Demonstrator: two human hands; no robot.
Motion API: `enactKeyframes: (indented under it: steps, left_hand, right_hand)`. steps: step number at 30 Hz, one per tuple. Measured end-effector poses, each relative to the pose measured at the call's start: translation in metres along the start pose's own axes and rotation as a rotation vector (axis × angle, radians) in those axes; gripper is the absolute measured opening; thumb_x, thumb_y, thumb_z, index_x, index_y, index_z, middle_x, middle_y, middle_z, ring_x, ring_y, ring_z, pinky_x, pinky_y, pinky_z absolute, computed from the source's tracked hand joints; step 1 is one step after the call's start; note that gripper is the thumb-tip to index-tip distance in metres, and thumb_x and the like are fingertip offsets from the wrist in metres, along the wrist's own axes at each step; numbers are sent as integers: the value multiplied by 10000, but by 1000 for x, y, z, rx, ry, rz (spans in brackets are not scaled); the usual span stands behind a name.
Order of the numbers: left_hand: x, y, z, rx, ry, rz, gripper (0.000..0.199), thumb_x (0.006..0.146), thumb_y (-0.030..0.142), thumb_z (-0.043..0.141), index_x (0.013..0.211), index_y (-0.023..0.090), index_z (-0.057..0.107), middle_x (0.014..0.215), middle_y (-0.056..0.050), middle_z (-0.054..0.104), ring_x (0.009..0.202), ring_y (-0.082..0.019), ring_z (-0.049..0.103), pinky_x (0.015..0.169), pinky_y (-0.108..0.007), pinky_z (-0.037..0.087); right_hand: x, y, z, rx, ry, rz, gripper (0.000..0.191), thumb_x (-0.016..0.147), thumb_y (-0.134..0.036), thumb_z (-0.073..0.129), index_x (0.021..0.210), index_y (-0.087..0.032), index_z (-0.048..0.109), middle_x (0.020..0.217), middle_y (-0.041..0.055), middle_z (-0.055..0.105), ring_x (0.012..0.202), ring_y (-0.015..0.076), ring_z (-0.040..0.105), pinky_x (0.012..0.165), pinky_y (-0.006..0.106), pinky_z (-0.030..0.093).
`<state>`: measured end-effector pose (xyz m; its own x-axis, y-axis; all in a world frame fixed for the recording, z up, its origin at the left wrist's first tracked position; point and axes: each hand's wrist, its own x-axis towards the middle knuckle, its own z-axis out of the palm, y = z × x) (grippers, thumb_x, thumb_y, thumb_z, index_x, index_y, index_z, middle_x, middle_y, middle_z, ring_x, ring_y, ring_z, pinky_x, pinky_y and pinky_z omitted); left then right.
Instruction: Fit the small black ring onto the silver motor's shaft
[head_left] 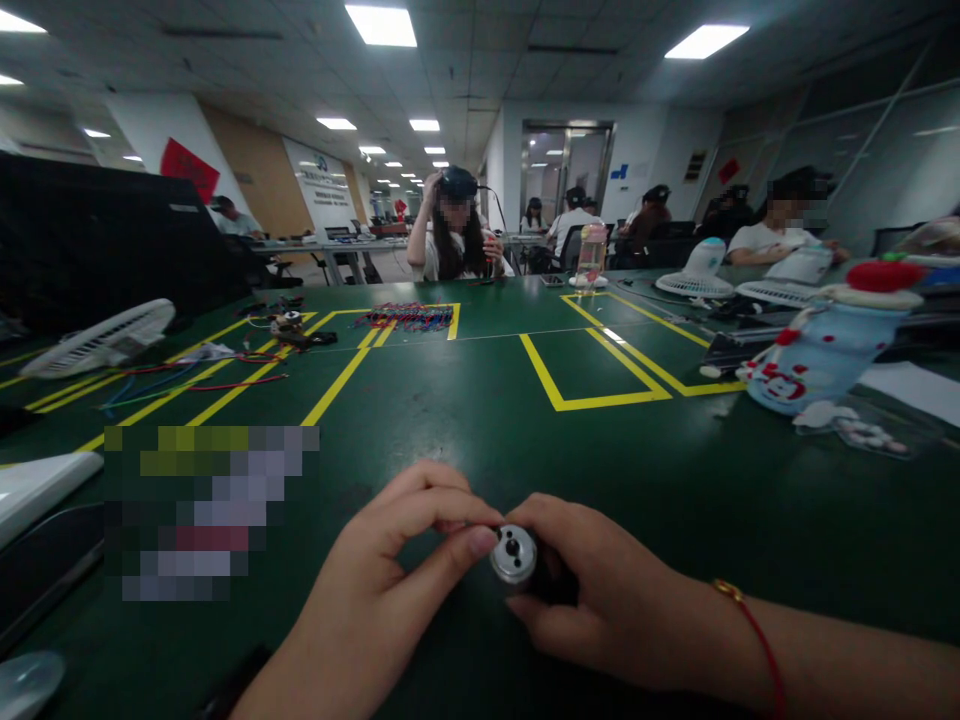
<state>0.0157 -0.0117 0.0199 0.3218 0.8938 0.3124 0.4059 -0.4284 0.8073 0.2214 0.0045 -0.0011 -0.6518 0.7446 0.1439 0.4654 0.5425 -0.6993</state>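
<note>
A short metal cylinder (513,556) with a silver end face and small dark holes is held over the green table (465,420), its end turned up toward the camera. My right hand (592,585) is wrapped round its dark body from the right. From the left, my left hand (405,560) reaches its upper edge, thumb and forefinger pinched together by the rim. Whatever sits between those fingertips is too small to make out.
At the right stand a blue bottle (825,345) and a plastic bag (862,435). Loose wires (202,385), a wire bundle (412,318) and a white fan (105,338) lie left and ahead. A person (454,235) sits across the table.
</note>
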Motion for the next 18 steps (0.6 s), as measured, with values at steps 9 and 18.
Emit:
enactKeyframes:
  steps: [9, 18]
  left_hand:
    - [-4, -33, 0, 104, -239, -85, 138, 832, 196, 648, 824, 283, 755, 827, -1, 572, 792, -171, 582, 699, -273, 455]
    - [-4, -33, 1, 201, -306, -67, 172, 836, 180, 648, 886, 309, 750, 878, -4, 617, 864, -188, 582, 760, -295, 452]
  right_hand:
    - [-3, 1, -1, 50, 10, 7, 278, 710, -159, 621, 978, -195, 557, 877, 0, 573, 710, 136, 501, 603, 251, 382]
    - [-3, 0, -3, 65, -7, 32, 283, 719, -158, 612, 994, -199, 557, 873, 0, 585, 701, 137, 519, 593, 251, 399]
